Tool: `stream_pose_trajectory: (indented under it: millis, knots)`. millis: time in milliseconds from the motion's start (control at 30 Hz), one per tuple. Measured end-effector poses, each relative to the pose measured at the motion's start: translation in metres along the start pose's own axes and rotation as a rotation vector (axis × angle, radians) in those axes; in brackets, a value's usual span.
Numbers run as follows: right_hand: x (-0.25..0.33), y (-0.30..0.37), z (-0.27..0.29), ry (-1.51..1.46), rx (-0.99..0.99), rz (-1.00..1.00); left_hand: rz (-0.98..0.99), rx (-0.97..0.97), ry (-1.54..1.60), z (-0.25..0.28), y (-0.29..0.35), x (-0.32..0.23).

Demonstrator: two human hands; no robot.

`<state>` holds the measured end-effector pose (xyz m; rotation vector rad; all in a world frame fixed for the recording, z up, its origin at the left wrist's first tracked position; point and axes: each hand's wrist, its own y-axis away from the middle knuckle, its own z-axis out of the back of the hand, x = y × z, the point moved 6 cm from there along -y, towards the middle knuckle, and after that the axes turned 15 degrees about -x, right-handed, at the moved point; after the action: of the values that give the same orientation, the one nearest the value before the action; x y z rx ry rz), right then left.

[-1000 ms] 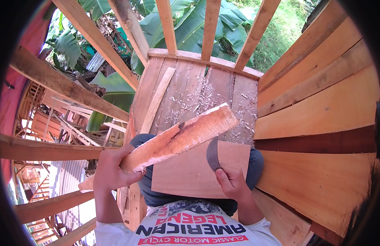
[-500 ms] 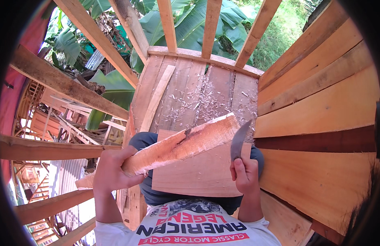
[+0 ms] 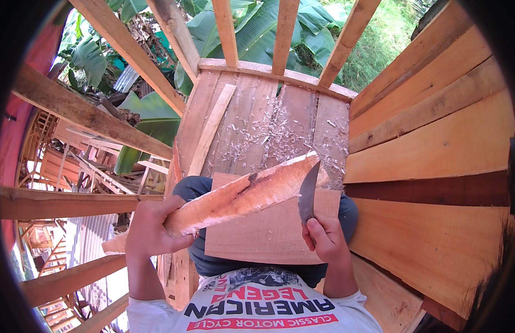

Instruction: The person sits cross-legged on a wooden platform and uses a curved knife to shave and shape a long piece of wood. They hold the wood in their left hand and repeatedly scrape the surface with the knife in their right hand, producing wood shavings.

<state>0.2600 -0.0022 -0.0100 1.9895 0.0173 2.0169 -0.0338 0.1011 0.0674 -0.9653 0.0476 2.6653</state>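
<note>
My left hand [image 3: 157,227] is closed round the near left part of a long, rough wooden piece [image 3: 235,197], pale orange with a dark streak in its upper middle. The piece slants up to the right over my lap. In my right hand [image 3: 327,237] is a knife [image 3: 308,194] with a dark, curved blade pointing up. Its blade overlaps the far right end of the piece in the view; whether they touch I cannot tell. The handle is hidden in my fist. Beneath both lies a flat wooden board [image 3: 263,236] across my thighs.
Wood shavings [image 3: 274,130] are scattered over the plank floor [image 3: 191,119] ahead. A narrow wooden strip [image 3: 213,127] lies there on the left. Slatted rails [image 3: 91,116] stand at left and front, and a board wall [image 3: 429,150] closes the right side. Banana leaves [image 3: 257,39] grow beyond.
My right hand has moved the knife a little to the left, so its blade now overlaps the end of the wooden piece. My left hand and the piece have barely shifted.
</note>
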Motion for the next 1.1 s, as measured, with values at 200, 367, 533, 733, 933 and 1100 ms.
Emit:
stream_pose_trajectory:
  millis: [200, 367, 533, 733, 933, 1100]
  knots:
    - [0.000, 0.010, -0.013, -0.176, 0.116, -0.158, -0.045, 0.000, -0.023, -0.008, -0.004, -0.005]
    - [0.020, 0.006, 0.020, 0.088, -0.236, 0.202, 0.012, 0.017, 0.029, -0.003, -0.006, -0.003]
    - [0.023, 0.005, 0.014, 0.196, -0.239, 0.212, -0.009, 0.023, 0.003, -0.003, -0.005, -0.003]
    - [0.022, 0.000, 0.006, 0.195, -0.228, 0.212, -0.010, 0.027, -0.050, -0.001, -0.007, -0.001]
    - [0.021, -0.001, -0.003, 0.155, -0.218, 0.210, -0.024, 0.033, -0.037, -0.006, -0.007, -0.003]
    - [0.006, -0.002, 0.017, 0.118, -0.247, 0.181, -0.037, -0.006, -0.054, -0.008, -0.004, 0.000]
